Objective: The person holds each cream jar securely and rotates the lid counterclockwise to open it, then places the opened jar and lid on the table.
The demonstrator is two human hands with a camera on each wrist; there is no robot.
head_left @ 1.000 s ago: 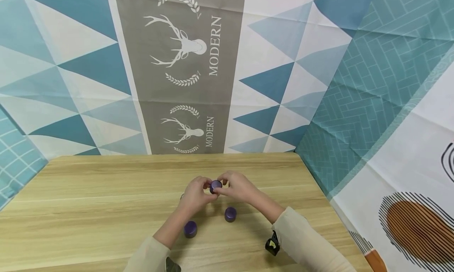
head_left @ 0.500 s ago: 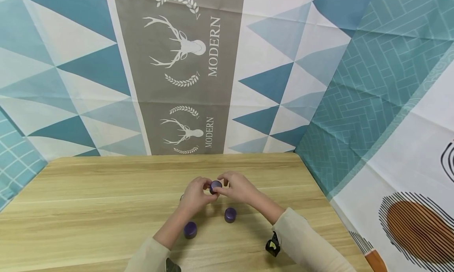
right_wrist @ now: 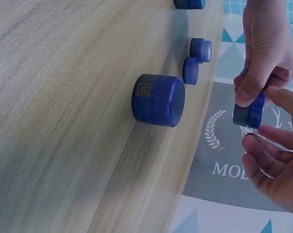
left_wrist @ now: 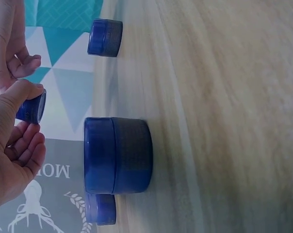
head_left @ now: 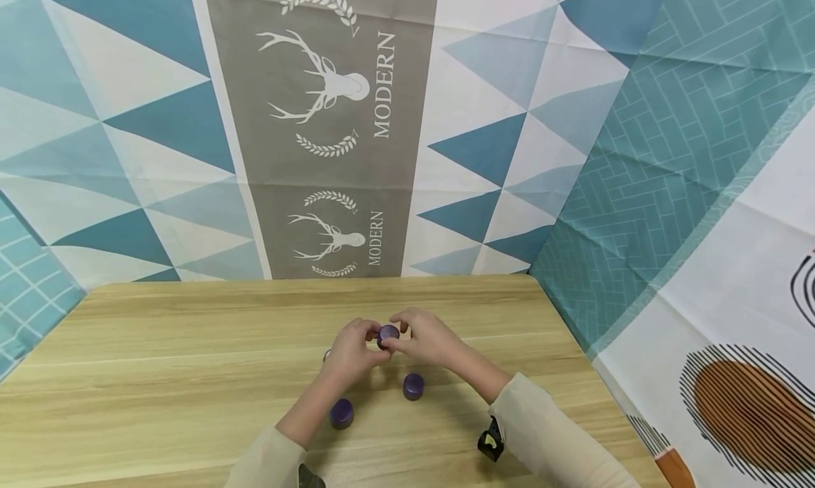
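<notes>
Both hands hold one small purple jar (head_left: pixel 387 334) just above the wooden table (head_left: pixel 159 375), near its middle. My left hand (head_left: pixel 361 342) pinches it from the left and my right hand (head_left: pixel 409 337) from the right. The left wrist view shows the held jar (left_wrist: pixel 32 107) under my left hand's (left_wrist: pixel 15 155) thumb. In the right wrist view the same jar (right_wrist: pixel 250 114) sits between my right hand (right_wrist: pixel 277 170) and the thumb of the left hand (right_wrist: pixel 265 48).
Two more purple jars (head_left: pixel 342 412) (head_left: pixel 414 385) stand on the table below the hands, and a third (head_left: pixel 327 353) peeks out behind the left hand. Patterned cloth walls (head_left: pixel 331 120) close in the back and right side.
</notes>
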